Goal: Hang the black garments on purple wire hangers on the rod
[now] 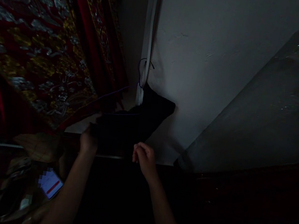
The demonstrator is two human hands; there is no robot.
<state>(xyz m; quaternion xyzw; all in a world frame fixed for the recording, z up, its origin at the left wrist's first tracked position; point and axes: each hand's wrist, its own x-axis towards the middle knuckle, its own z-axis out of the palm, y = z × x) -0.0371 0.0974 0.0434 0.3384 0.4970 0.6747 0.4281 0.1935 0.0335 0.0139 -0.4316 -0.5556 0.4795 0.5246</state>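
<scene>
A black cloth (119, 130) stretches across the middle, one dark corner sticking out to the right against the pale wall. At its left edge, my left hand (89, 143) is closed on it, the fingers blurred and dim. My right hand (144, 158) has its fingers curled shut at the cloth's lower right part. The light is so low that folds and lower edge of the cloth merge with the dark below. A thin purple cord (118, 92) runs behind and above the cloth, partly looped around a white strip (147, 50) on the wall.
Red fabric with gold and silver embroidery (43, 40) hangs at the upper left. A lit phone (50, 184) lies at the lower left among dim clutter. A pale wall (204, 60) stands ahead, and a shiny, translucent sheet (276, 110) slopes on the right.
</scene>
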